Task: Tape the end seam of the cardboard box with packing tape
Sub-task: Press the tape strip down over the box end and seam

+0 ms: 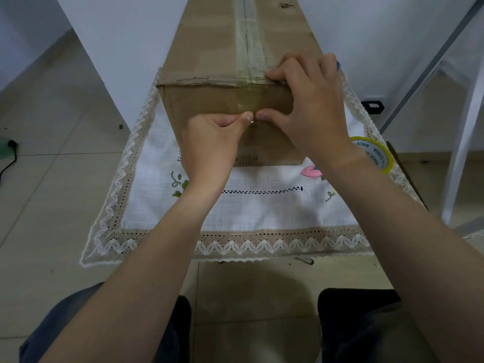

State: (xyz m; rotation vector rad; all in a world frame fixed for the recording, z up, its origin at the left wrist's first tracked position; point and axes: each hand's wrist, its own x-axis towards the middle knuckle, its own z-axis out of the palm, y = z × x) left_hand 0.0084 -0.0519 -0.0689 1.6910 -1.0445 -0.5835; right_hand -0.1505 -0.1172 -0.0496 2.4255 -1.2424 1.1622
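A long brown cardboard box lies on a white lace-edged cloth. A strip of clear packing tape runs along the top seam and down over the near end face. My left hand is curled into a fist, with its thumb tip pressed on the lower end of the tape. My right hand is spread over the box's near right corner. Its thumb is on the tape beside my left thumb, and its fingers are on the top edge. The tape roll, with a yellow core, lies at the right, partly hidden by my right wrist.
A pink object lies on the cloth just under the box's near right corner. A black device and white furniture legs stand at the right. A black cable lies on the tiled floor at the left. My knees are at the bottom.
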